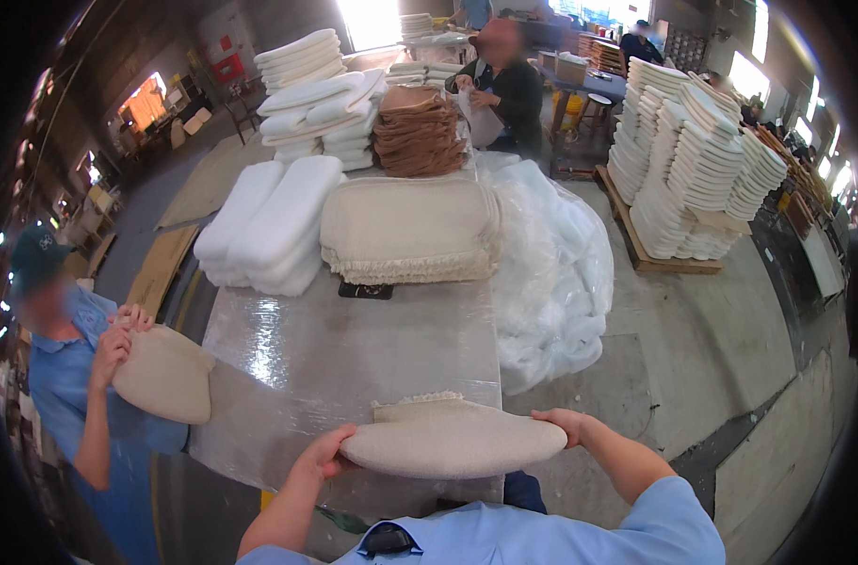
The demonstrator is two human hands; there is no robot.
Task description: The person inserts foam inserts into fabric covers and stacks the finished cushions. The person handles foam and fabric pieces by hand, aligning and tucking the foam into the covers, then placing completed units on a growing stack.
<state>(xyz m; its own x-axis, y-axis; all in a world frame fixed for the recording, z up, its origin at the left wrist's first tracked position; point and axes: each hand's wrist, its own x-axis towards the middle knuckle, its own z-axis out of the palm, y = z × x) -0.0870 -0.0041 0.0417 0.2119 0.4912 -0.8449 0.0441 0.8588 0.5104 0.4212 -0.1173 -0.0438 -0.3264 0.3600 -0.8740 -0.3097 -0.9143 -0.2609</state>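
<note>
Between my two hands is a beige fabric-covered cushion (453, 441), held at the near end of the table with its smooth rounded edge facing me. A fringed, raw fabric edge stands up on its far side. My left hand (331, 452) grips the left end, its thumb on top and the other fingers mostly hidden behind the cushion. At the opposite end my right hand (563, 427) is closed on the corner, fingers partly underneath. Farther up the table lies a stack of beige fringed fabric covers (410, 226).
Plastic film covers the table (354, 330). White padding (274, 221) and brown fabric (418, 132) are stacked on it. A clear bag of white filling (551, 273) hangs at its right. Co-workers stand left (80, 330) and far (509, 89). Cushion stacks (683, 160) sit on a pallet.
</note>
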